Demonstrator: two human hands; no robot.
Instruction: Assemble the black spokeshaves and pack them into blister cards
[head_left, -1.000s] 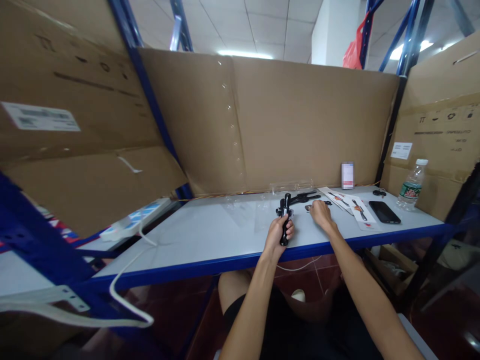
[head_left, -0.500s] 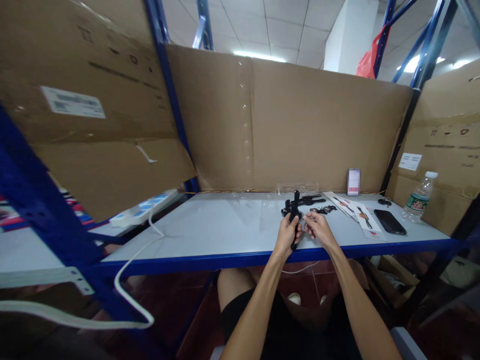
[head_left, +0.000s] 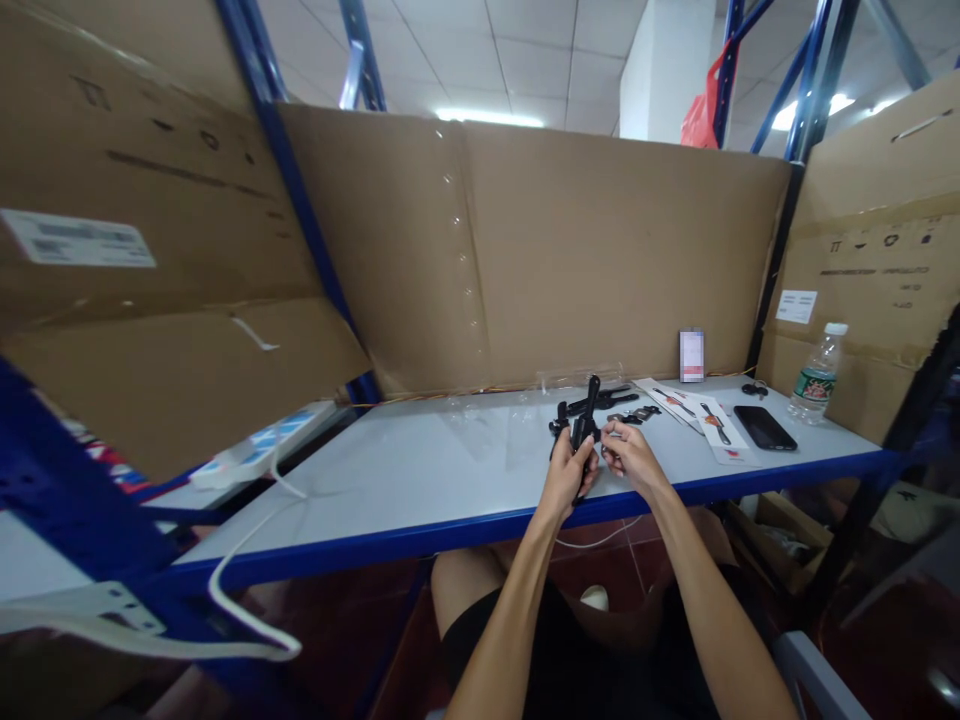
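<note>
My left hand is wrapped round a black two-handled tool that looks like a spokeshave. It stands nearly upright above the front of the table, one handle pointing up. My right hand is beside the tool's middle, fingertips pinched together; anything between them is too small to make out. Just behind the hands lie more black spokeshaves and several small dark metal parts. To their right are printed cards picturing a similar tool.
On the right of the grey table are a black phone, a water bottle and a small dark object. A lit phone leans at the back. Cardboard walls surround the table. A power strip with a white cable is at left.
The view has turned slightly to the right, so the scene sits further left. The left hand still grips the spokeshave, now tilted a little; the right hand stays pinched beside it.
</note>
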